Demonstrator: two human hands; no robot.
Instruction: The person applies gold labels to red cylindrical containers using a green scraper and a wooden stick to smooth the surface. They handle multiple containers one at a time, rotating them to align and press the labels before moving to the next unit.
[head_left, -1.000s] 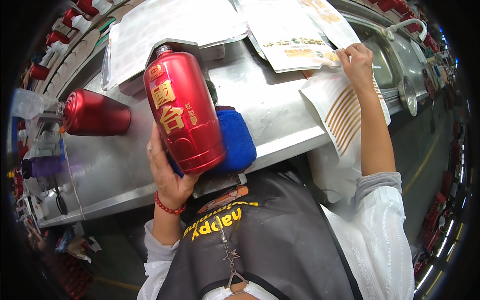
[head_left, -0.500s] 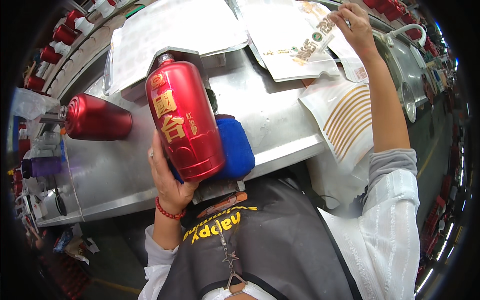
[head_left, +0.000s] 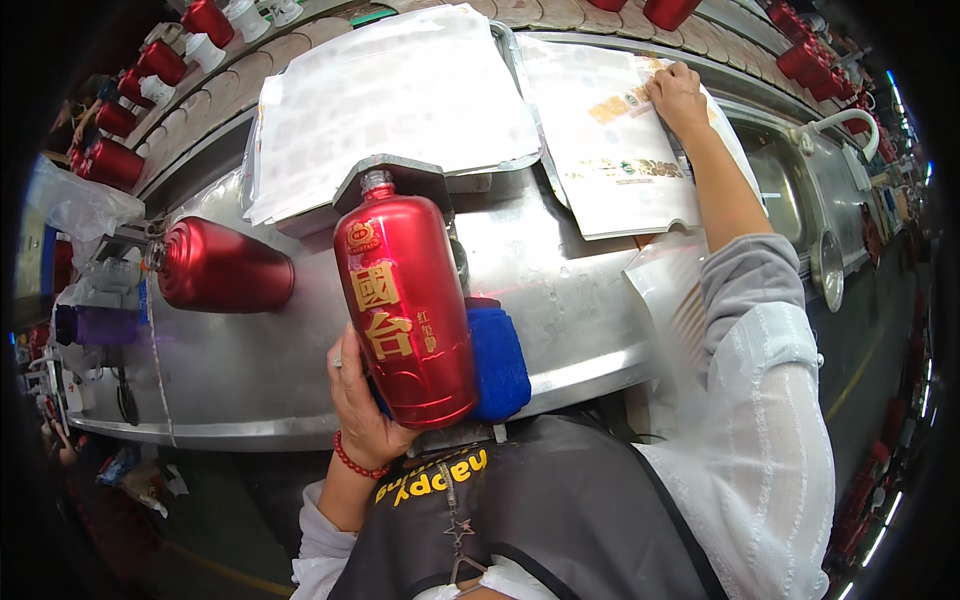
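A glossy red bottle (head_left: 410,320) with gold characters leans back at a slant, its neck toward a dark angled rest (head_left: 425,185). My left hand (head_left: 362,400), with a red bead bracelet at the wrist, grips its lower left side; some fingers are hidden behind it. A blue cloth pad (head_left: 498,360) lies beneath and beside the bottle's base. At the upper right, my right hand (head_left: 680,100) has its fingers bent together on a white printed sheet (head_left: 600,190) with gold and dark decals. Its fingertips are partly hidden.
Another red bottle (head_left: 230,265) lies on the metal table (head_left: 540,285) at the left. A broad stack of white sheets (head_left: 390,100) covers the back. A sink (head_left: 775,175) with a white faucet (head_left: 845,120) stands at the right. A blurred, stripe-printed sheet (head_left: 660,290) hangs near my right sleeve.
My right hand has come down onto the printed sheets from a lifted strip. The striped sheet by my sleeve has swung and blurred. The whole view has shifted; my left hand keeps the bottle.
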